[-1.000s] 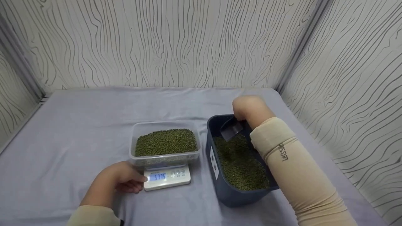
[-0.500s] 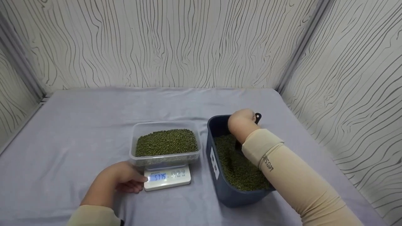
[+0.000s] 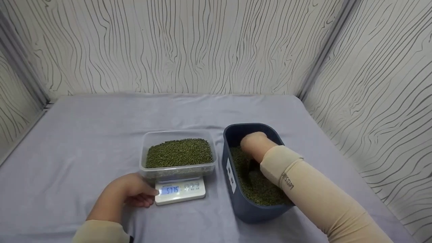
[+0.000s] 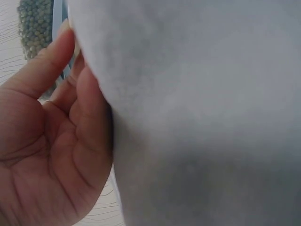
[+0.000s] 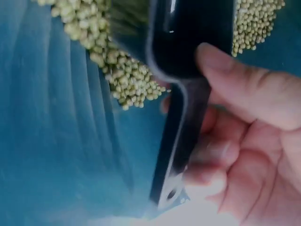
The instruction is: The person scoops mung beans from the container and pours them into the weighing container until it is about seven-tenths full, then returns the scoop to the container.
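Observation:
My right hand (image 3: 257, 144) reaches down inside a dark blue bin (image 3: 251, 214) of green mung beans (image 3: 266, 194). In the right wrist view it grips a black scoop (image 5: 181, 110) by the handle, thumb lying at the base of the bowl, beans just beyond. My left hand (image 3: 136, 190) pinches the left edge of a white kitchen scale (image 3: 189, 195), its other fingers curled low beside it. The scale's lit display reads 577.5, as far as the blur shows. On the scale stands a clear plastic container (image 3: 144, 148) heaped with mung beans (image 3: 180, 153).
A pale lilac cloth (image 3: 101, 125) covers the table and is slightly wrinkled. White panels (image 3: 175, 47) with dark wood-grain lines rise behind and at both sides. The bin, with a white label (image 3: 230, 175) on its side, stands close to the right of the container.
My right hand with the scoop has gone from above the bin's far rim down into it, toward the beans. My left hand, the scale and the clear container have stayed in place.

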`<state>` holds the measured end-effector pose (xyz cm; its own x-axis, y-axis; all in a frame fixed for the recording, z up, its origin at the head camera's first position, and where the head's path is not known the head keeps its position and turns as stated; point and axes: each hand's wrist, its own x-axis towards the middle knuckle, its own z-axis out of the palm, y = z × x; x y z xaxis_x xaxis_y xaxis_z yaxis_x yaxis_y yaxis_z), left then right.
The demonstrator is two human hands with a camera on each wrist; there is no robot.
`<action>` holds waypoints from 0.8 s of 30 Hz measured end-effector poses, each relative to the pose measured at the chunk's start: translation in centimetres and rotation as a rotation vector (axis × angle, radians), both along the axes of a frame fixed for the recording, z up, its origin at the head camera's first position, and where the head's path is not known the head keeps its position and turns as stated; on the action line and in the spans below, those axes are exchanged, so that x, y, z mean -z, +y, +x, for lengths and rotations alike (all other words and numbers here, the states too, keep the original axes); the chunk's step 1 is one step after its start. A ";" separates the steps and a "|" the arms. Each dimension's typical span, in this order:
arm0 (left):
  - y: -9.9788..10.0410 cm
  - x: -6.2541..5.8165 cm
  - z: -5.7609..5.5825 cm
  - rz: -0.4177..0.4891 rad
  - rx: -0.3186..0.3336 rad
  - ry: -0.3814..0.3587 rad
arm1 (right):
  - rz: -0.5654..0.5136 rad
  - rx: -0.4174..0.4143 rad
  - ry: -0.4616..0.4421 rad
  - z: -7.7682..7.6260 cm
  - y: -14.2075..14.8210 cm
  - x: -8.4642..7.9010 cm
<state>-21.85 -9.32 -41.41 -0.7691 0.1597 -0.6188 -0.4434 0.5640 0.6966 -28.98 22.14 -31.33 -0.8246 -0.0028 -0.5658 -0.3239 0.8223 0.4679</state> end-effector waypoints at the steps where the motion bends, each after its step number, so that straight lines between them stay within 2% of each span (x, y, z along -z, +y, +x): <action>1: 0.0 0.0 0.0 0.001 0.001 -0.002 | -0.038 -0.040 -0.018 0.0 0.3 0.1; 3: 0.0 -0.1 0.0 0.001 0.002 -0.004 | -0.080 -0.126 -0.062 0.0 0.7 0.1; 5: 0.0 -0.2 0.0 -0.001 0.003 -0.007 | -0.099 -0.151 -0.101 0.0 1.0 0.0; 9: 0.0 -0.1 0.0 -0.004 0.002 -0.014 | -0.127 -0.140 -0.164 -0.1 1.1 0.1; 17: 0.0 0.1 0.0 0.014 -0.011 -0.017 | -0.124 -0.107 -0.204 -0.4 1.3 1.2; 24: 0.2 -0.3 0.2 -0.002 -0.041 -0.005 | -0.178 -0.075 -0.283 -0.4 1.7 1.4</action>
<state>-21.65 -9.14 -41.08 -0.7719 0.1266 -0.6230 -0.4699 0.5464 0.6933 -29.38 23.82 -32.69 -0.6290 -0.1769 -0.7570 -0.4829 0.8520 0.2022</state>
